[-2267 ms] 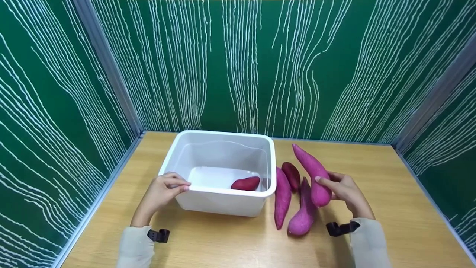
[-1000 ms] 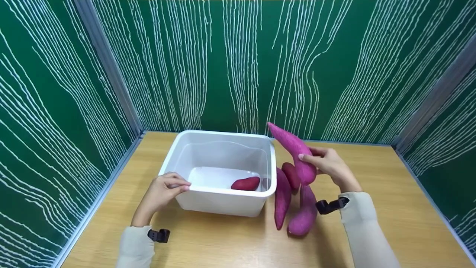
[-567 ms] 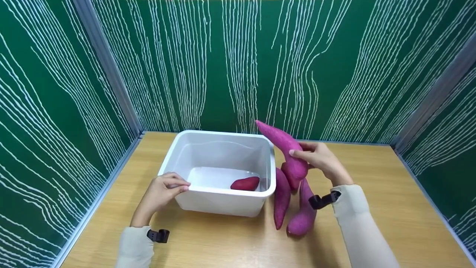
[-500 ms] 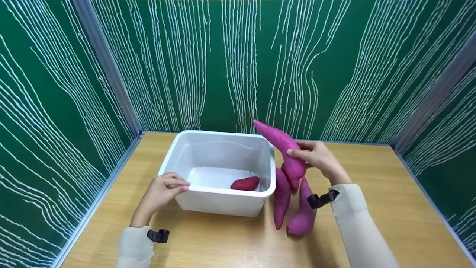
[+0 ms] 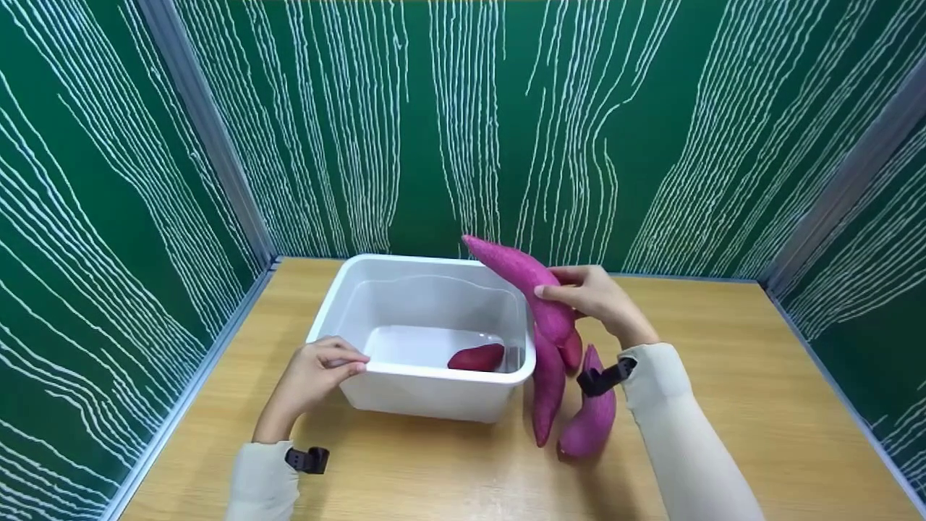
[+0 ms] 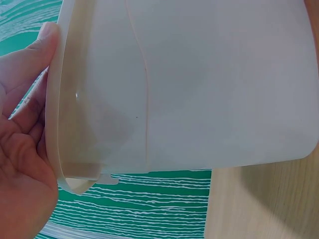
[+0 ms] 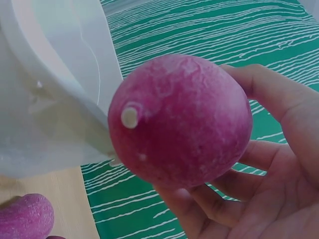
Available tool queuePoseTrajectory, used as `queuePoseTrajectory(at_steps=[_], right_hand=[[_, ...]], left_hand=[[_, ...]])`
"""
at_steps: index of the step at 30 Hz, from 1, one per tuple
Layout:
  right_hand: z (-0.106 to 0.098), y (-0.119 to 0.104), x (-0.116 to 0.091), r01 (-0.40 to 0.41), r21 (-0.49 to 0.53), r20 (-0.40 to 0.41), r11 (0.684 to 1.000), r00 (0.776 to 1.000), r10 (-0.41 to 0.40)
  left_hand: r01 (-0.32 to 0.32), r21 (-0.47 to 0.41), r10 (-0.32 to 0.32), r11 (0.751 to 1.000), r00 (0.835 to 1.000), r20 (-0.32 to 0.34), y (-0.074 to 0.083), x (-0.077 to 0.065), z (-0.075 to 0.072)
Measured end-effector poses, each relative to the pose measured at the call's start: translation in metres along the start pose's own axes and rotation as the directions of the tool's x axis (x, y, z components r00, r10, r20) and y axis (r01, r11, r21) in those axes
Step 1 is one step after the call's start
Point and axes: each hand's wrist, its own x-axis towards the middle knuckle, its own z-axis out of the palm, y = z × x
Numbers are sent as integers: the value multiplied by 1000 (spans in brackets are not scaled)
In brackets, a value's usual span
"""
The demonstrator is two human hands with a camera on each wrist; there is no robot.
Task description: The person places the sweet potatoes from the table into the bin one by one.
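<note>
My right hand (image 5: 597,300) grips a long purple sweet potato (image 5: 524,278) by its thick end, thumb on one side and fingers on the other. The pointed end reaches over the right back part of a white plastic bin (image 5: 427,394). In the right wrist view the round end of that sweet potato (image 7: 184,124) faces the camera, with a pale stub on it. At the bin's front left corner my left hand (image 5: 318,369) pinches the rim; the left wrist view shows thumb and fingers against the rim (image 6: 55,109). A small dark red sweet potato (image 5: 477,357) lies inside the bin.
Right of the bin, a slim purple sweet potato (image 5: 548,391) lies close to its wall. A red one (image 5: 571,351) is partly hidden under the held one, and a curved one (image 5: 589,427) lies nearer the front. Green white-lined panels (image 5: 463,145) stand around the wooden table (image 5: 434,477).
My right hand has lifted the long sweet potato and carried it left, from above the others to over the bin's right rim. The left hand and the bin have stayed in place.
</note>
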Motion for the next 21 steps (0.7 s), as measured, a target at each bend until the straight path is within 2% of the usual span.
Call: queuePoseTrajectory(at_steps=[4, 12, 21], right_hand=[[4, -5, 3, 7, -14, 3, 1000, 1000, -7], [13, -16, 10, 8, -44, 28, 999, 1000, -7], [23, -25, 16, 11, -66, 51, 998, 999, -8]], left_hand=[[-13, 3, 13, 1000, 1000, -2, -1, 0, 0], [59, 3, -59, 998, 998, 8, 0, 0, 0], [63, 7, -63, 998, 998, 10, 1, 0, 0]])
